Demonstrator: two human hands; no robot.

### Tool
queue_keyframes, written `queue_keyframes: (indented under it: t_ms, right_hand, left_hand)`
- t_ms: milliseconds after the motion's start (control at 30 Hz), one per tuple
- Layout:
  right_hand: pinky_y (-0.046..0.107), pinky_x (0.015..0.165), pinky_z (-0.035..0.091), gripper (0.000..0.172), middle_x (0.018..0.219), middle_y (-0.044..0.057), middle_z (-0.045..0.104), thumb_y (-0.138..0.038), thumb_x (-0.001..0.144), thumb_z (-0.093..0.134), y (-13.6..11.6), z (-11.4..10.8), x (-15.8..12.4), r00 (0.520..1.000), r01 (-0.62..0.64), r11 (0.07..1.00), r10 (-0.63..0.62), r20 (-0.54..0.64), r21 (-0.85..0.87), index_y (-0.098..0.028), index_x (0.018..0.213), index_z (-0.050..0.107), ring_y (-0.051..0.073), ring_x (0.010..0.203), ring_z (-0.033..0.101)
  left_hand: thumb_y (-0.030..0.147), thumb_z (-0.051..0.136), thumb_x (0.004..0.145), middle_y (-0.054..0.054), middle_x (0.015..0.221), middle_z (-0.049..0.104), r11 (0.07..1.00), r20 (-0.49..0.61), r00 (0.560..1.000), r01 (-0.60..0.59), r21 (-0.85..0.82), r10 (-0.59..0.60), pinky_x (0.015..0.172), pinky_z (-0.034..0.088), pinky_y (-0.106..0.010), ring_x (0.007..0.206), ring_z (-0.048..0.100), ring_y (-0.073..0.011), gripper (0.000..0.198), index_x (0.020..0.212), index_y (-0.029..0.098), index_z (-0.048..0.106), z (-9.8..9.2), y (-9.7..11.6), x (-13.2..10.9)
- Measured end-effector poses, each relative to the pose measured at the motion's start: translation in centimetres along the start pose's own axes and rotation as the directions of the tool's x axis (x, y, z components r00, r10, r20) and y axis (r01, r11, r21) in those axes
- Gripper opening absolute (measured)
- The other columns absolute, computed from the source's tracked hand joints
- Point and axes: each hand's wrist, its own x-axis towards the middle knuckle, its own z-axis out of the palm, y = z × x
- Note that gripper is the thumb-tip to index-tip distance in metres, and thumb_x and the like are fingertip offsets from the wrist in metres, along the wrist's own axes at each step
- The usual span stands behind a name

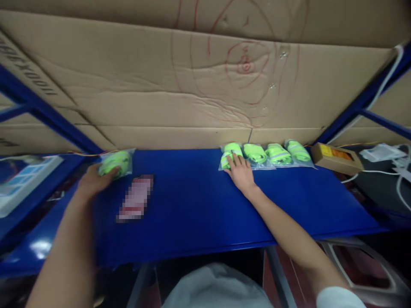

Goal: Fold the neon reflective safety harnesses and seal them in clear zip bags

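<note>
My left hand [95, 179] is closed around the near left side of a clear plastic bag holding a bundled neon-green reflective strap [119, 161], at the back left of the blue table. My right hand [240, 172] lies with fingers stretched out over a second bagged green bundle [231, 150], touching its top. That bundle is at the left end of a row along the back. To its right are another bagged bundle [255, 153], one with a visible grey stripe [278, 154], and one at the right end [298, 150].
A pixelated pink phone-shaped item [137, 197] lies on the blue table [192, 205]. A small cardboard box [337, 158] stands past the row, with white cables [382, 172] beside it. A white power strip [30, 184] is at left. Cardboard [144, 81] walls the back.
</note>
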Motion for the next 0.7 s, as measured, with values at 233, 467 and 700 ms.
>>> queue_keyframes:
  t_ms: [233,467,700]
  right_hand:
    - [0.051,0.106,0.05,0.046,0.133,0.022,0.065,-0.049,0.102,0.049,0.9,0.5,-0.3,0.94,-0.172,0.704,0.326,-0.099,0.689,-0.014,0.131,0.059,0.033,0.122,0.063]
    - [0.033,0.069,0.06,0.057,0.102,0.011,0.07,-0.054,0.105,0.029,2.1,-1.5,-0.1,0.867,-0.36,0.557,0.496,0.048,0.748,-0.015,0.147,0.032,0.021,0.078,0.071]
    - [0.045,0.074,0.055,0.043,0.08,0.017,0.073,-0.03,0.102,0.041,0.9,-6.4,-1.2,0.879,-0.418,0.886,0.45,0.159,-0.199,-0.009,0.137,0.055,0.035,0.076,0.074]
  left_hand:
    - [0.086,0.042,0.082,-0.013,0.163,0.036,0.973,-0.021,0.975,0.222,0.064,-0.221,0.109,0.04,-0.055,0.145,0.039,-0.0447,0.096,0.154,0.022,0.032,1.5,-0.1,-0.6]
    - [0.076,0.04,0.091,-0.026,0.156,0.044,0.973,-0.08,0.98,0.189,0.135,-0.18,0.108,0.041,-0.052,0.141,0.045,-0.0444,0.092,0.156,0.012,0.035,1.9,0.1,-1.2]
    - [0.073,0.048,0.09,-0.029,0.149,0.049,0.98,-0.116,0.983,0.157,0.119,-0.143,0.106,0.042,-0.056,0.136,0.049,-0.0449,0.091,0.155,0.01,0.038,2.2,-0.4,-1.0]
